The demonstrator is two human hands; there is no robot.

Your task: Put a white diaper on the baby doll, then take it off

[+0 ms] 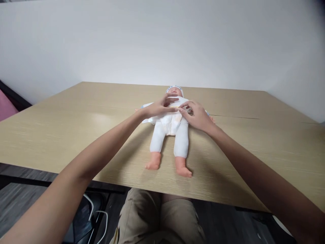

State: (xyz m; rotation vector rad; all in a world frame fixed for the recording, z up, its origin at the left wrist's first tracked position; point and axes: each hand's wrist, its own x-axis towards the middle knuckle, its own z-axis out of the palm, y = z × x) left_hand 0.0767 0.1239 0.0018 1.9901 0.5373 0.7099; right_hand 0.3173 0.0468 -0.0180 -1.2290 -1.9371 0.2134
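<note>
Both hands, left (164, 104) and right (194, 114), curl partly closed over the diaper (171, 122) on the doll (156, 137), lying face-up mid-counter (88, 142), apparently to steady its waist; grip unclear.

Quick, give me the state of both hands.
Left hand: open, fingers apart over the doll.
Right hand: fingers curled at the diaper; whether it grips cannot be told.

Baby doll (169, 130), supine on surface (101, 142).
White diaper (170, 122) at waist; patterned white cap (174, 88); white legs apart, orange-pink feet toward the near edge.
</note>
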